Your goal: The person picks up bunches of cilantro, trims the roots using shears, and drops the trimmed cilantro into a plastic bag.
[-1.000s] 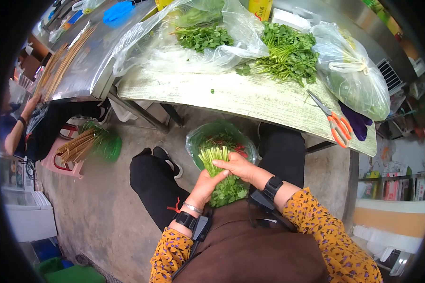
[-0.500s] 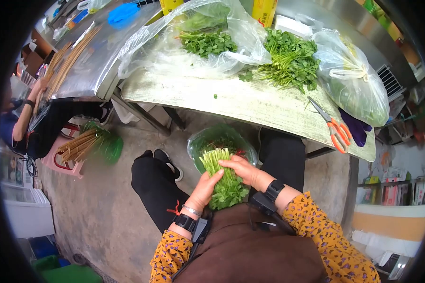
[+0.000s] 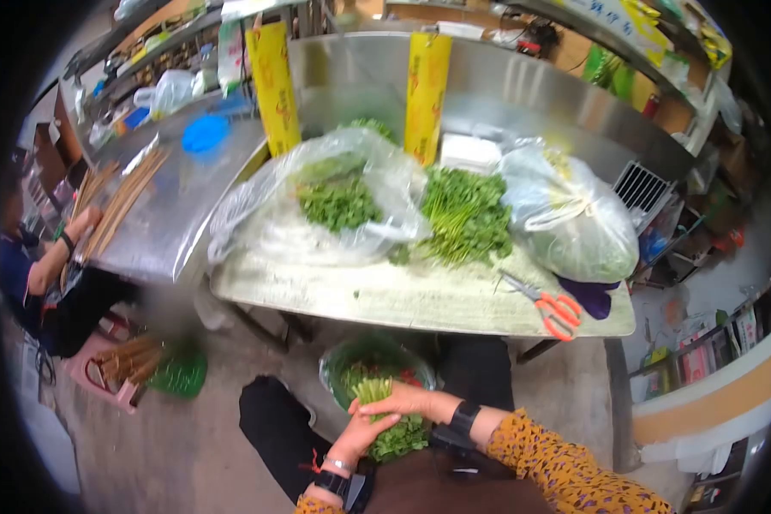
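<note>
My left hand is wrapped round the lower left side of a bunch of cilantro. Over its stems lies my right hand, fingers closed and meeting the left. Pale cut stem ends point up and away from me, while the leaves hang toward my lap. Just beyond the hands, a green-lined bin on the floor between my knees has green and red bits inside. On the table, a loose cilantro pile lies beside orange-handled scissors.
An opened clear plastic bag with greens and a tied full bag sit on the pale table. Two yellow rolls stand behind. At left, another person's hand touches long sticks on a metal table. A pink stool stands below.
The view has tilted up, showing more of the shelves and back wall. My right hand has moved across the stems toward the left hand. The cilantro stays held.
</note>
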`<state>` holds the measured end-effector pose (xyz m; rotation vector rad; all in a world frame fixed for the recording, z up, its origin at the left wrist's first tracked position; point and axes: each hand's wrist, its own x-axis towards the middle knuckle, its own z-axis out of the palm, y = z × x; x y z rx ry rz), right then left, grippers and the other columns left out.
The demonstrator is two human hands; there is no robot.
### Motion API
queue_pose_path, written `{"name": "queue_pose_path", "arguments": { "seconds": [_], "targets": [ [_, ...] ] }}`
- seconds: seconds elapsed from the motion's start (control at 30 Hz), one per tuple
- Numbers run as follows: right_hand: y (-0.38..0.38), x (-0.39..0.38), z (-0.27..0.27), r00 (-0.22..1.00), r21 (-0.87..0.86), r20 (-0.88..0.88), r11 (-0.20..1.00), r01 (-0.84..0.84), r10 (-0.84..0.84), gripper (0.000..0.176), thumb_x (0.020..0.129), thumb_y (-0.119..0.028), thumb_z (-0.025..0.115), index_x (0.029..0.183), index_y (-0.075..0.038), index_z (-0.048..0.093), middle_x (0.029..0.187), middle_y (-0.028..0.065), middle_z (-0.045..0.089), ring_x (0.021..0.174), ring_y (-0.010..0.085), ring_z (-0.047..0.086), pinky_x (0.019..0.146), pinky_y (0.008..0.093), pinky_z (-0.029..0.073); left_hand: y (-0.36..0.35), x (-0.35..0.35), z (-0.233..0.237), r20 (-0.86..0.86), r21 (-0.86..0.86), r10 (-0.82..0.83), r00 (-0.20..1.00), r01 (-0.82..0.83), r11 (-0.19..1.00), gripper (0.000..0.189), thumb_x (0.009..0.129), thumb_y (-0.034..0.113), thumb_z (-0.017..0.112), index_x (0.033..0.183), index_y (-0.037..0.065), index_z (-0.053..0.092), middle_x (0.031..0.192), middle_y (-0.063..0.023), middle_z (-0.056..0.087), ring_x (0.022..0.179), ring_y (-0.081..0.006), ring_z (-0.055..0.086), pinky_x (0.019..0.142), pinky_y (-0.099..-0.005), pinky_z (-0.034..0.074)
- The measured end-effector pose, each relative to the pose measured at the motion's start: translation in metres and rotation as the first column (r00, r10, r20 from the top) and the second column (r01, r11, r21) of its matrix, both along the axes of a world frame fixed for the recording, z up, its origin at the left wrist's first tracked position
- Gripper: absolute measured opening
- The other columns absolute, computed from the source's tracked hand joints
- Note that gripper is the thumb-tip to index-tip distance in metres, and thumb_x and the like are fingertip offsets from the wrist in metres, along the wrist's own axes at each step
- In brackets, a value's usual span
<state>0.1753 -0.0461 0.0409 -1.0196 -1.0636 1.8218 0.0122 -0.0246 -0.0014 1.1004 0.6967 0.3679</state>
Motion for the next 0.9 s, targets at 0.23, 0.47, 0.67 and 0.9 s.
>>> {"name": "queue_pose_path", "arguments": {
  "seconds": [0.23, 0.47, 0.67, 0.9],
  "targets": [
    [0.012, 0.009, 0.065, 0.920, 0.232, 0.024, 0.898, 0.375, -0.391, 0.020, 0.094, -0.019, 0.059, 0.103, -0.002, 0.064, 0.099, 0.0046, 0.066, 0.093, 0.0111, 0.060, 0.084, 0.0281, 0.049, 0.017, -0.002, 0.017, -0.047, 0.268, 0.141, 0.989, -0.123, 0.956, 0.067, 0.074, 0.004, 0.075, 0.133, 0.002, 0.042, 0.125, -0.0082, 0.052, 0.113, -0.0191, 0.052, 0.095, -0.0323, 0.044],
    [0.012, 0.026, -0.002, 0.706, -0.204, -0.354, 0.788, 0.582, -0.613, 0.026, 0.097, -0.022, 0.054, 0.110, 0.000, 0.060, 0.122, 0.0132, 0.060, 0.119, 0.0258, 0.053, 0.096, 0.0395, 0.048, 0.019, -0.018, -0.033, -0.184, 0.168, 0.461, 0.868, -0.434, 0.885, 0.067, 0.082, -0.003, 0.058, 0.143, 0.004, 0.031, 0.140, -0.0143, 0.043, 0.127, -0.0241, 0.042, 0.104, -0.0324, 0.035],
    [-0.008, 0.022, 0.013, 0.507, -0.403, -0.506, 0.711, 0.576, -0.698, 0.019, 0.095, -0.025, 0.057, 0.089, -0.007, 0.058, 0.108, 0.0104, 0.064, 0.115, 0.0249, 0.056, 0.096, 0.0412, 0.047, 0.018, -0.027, -0.029, -0.095, 0.004, 0.423, 0.901, -0.424, 0.906, 0.057, 0.086, -0.004, 0.045, 0.142, 0.005, 0.035, 0.135, -0.0131, 0.047, 0.123, -0.0208, 0.046, 0.101, -0.0294, 0.037],
    [-0.023, 0.029, 0.019, 0.452, -0.224, -0.766, 0.849, 0.479, -0.457, 0.016, 0.095, -0.025, 0.057, 0.096, -0.010, 0.061, 0.103, 0.0069, 0.064, 0.115, 0.0258, 0.055, 0.099, 0.0448, 0.044, 0.017, -0.026, -0.006, -0.026, -0.418, 0.429, 0.903, -0.400, 0.816, 0.034, 0.098, 0.020, 0.041, 0.128, 0.005, 0.050, 0.116, -0.0087, 0.060, 0.107, -0.0180, 0.054, 0.089, -0.0295, 0.045]
  ]
}}
